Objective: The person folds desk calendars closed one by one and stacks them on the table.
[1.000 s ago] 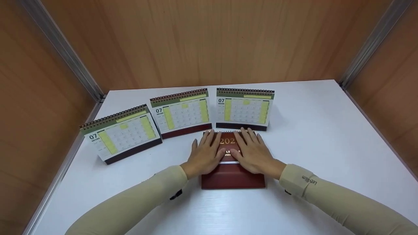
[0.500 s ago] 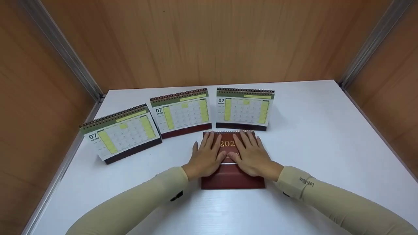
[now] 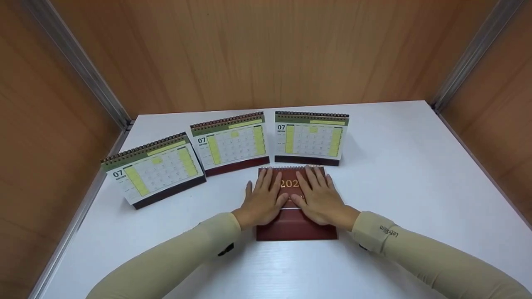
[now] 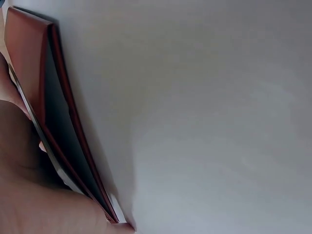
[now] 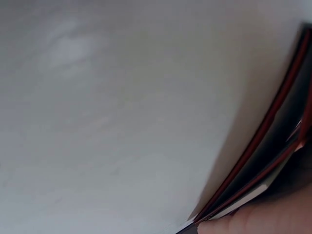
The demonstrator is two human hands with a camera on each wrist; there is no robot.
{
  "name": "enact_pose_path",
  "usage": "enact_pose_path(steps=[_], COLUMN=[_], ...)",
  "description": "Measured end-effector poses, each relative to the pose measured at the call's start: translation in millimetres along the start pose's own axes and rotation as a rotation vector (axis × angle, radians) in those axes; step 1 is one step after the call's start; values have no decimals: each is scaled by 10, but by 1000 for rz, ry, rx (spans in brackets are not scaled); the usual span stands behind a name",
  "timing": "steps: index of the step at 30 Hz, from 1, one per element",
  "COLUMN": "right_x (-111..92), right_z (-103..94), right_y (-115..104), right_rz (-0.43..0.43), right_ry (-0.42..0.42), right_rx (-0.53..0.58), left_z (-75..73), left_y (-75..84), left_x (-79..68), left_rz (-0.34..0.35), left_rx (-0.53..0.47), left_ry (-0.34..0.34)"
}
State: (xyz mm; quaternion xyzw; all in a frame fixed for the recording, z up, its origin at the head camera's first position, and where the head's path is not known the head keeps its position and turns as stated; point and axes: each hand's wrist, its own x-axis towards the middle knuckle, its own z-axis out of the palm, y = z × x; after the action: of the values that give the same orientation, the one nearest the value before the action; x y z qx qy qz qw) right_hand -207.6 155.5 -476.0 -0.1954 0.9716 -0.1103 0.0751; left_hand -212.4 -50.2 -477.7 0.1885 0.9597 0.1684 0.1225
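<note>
A dark red desk calendar point(image 3: 296, 229) with gold "202" lettering lies folded low on the white table, its spiral binding at the far edge. My left hand point(image 3: 261, 202) rests on the left part of its cover, fingers straight and spread towards the binding. On the right part, my right hand point(image 3: 322, 202) presses in the same way, and the two thumbs nearly meet in the middle. Both wrist views show a narrow gap between the folded boards of the calendar point(image 4: 30, 58), under the hands. Part of the cover print is hidden by the hands.
Behind stand three tent-shaped desk calendars showing month 07: one at left point(image 3: 160, 172), one in the middle point(image 3: 237, 147), one at right point(image 3: 311, 141). The right one stands just beyond the fingertips. Wood panels point(image 3: 266, 54) enclose the white table point(image 3: 415, 178).
Both hands have sunk slightly, and the cover lettering has shifted a little towards me as the calendar flattened. The right hand has moved slightly left. The standing calendars have stayed put.
</note>
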Motion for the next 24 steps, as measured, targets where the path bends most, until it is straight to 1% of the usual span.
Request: enact_pose_path(steps=[6,11,13,19,24], right_x=[18,38,33,7,17], right_z=[27,60,57,32,74], right_y=[22,39,35,6,45], right_rz=[-3,9,6,1,-8], right_ry=[-11,-33,-31,-26,-26], right_rx=[9,-6,-4,-13,-19], left_z=[22,26,16,37,66], left_y=[-31,-20,-5,-14,-39], left_x=[32,26,11,16,36], left_rz=[-10,-11,-8,-6,-4], left_rx=[3,21,26,39,63], left_ry=[-38,-40,-33,-41,-52])
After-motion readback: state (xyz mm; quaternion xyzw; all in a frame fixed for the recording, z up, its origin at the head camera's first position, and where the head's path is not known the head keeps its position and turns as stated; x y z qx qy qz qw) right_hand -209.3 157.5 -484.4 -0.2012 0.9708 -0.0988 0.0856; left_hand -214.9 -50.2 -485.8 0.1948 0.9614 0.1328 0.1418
